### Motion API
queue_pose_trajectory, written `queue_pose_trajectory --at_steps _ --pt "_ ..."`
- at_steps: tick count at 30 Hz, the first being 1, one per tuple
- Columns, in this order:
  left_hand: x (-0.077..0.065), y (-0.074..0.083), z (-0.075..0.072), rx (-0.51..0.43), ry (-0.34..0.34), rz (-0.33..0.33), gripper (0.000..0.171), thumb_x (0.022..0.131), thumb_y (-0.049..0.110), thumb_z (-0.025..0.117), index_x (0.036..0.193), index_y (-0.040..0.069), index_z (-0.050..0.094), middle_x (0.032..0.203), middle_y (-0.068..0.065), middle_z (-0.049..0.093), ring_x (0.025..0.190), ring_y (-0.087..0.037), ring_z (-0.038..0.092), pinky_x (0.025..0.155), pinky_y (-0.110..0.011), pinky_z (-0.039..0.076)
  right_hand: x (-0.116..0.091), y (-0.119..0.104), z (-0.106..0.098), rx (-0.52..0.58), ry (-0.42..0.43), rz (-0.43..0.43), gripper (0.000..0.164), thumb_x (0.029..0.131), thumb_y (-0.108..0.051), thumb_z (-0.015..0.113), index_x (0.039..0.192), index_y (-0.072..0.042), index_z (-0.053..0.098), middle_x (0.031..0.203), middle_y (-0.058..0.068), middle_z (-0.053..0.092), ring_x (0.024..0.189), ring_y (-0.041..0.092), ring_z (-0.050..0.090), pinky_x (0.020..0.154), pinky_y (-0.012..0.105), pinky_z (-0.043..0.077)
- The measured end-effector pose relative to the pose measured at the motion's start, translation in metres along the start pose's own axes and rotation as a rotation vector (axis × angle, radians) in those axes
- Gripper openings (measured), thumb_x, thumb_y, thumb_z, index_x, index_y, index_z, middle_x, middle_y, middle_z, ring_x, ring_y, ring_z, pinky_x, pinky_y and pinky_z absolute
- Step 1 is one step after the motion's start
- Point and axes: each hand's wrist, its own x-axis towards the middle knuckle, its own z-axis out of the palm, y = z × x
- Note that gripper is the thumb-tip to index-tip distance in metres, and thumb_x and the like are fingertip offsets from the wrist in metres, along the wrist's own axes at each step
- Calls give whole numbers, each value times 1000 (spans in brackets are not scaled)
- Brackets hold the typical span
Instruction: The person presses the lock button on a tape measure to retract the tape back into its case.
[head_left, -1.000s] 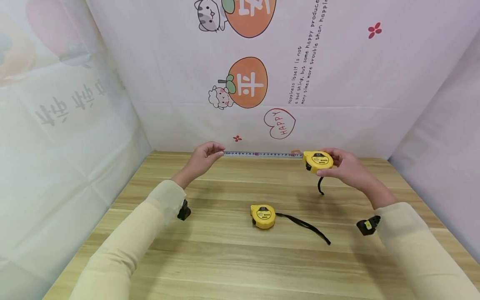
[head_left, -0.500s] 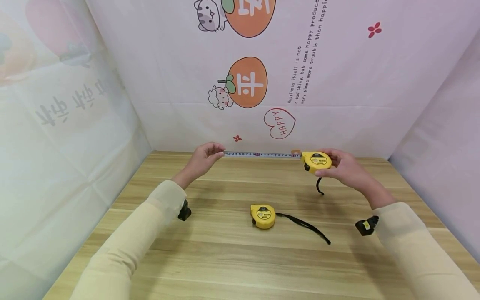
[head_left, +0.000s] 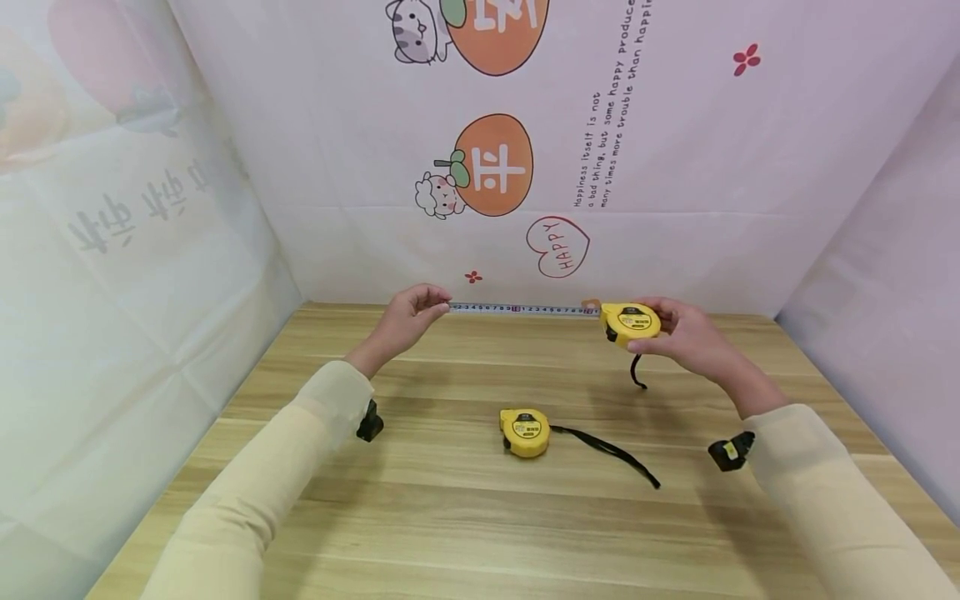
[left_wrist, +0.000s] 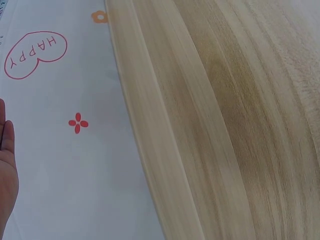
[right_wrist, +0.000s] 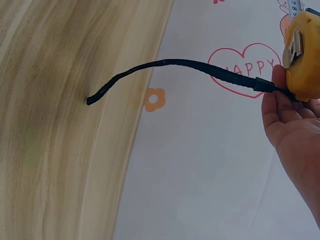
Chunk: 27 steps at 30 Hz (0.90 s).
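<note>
Evidently both hands are at work. Right hand (head_left: 686,335) grips a yellow tape measure (head_left: 632,323), thumb at the near side, fingers behind; the case is held above the rear right of the table (head_left: 450,521). Right wrist view shows a metal belt clip (right_wrist: 296,48) on the case. Black wrist strap (head_left: 637,372) hangs from it; cannot tell whether its tip touches the wood.

Left hand (head_left: 407,321) pinches the end of the measuring blade (head_left: 528,310) between thumb and fingertips; only an edge of this hand enters the left wrist view. Blade runs straight from hand to hand near the table's rear edge, numbers facing the wearer, red marks among the black.

Farther out: second yellow tape measure (head_left: 526,434) lies on the table between the forearms, black strap (head_left: 609,451) trailing right. Cream sleeves (head_left: 292,450) on both arms. Behind, white cloth (head_left: 675,150) with orange fruit (head_left: 492,165) and a red "HAPPY" heart (head_left: 558,247).
</note>
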Motion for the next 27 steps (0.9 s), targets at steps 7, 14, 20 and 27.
queue_pose_trajectory --at_steps 7,14,20,27 --pt "1 1 3 1 -7 5 21 98 11 59 113 -2 62 104 -11 65 100 -22 62 87 -35 50 2 2 1 6 -4 3 80 85 -30 77 147 -2 34 137 20 47 117 31 51 81 21 51" --pt "1 1 5 0 -8 10 18 98 11 60 112 1 63 103 -9 65 100 -24 61 87 -35 50 3 4 2 6 -5 -3 80 84 -31 78 147 -2 36 136 19 47 117 31 51 81 20 50" --pt "1 2 5 4 -6 10 18 98 12 60 112 2 63 103 -10 65 99 -25 61 85 -35 50 4 2 3 -2 -3 -3 81 84 -32 78 147 -2 36 135 19 48 117 31 51 81 20 50" --pt "2 1 7 10 -7 11 18 97 12 60 111 1 63 101 -9 65 97 -21 61 85 -34 50 6 0 5 -9 -5 -12 80 84 -31 78 146 -1 36 135 20 48 118 33 51 81 19 50"
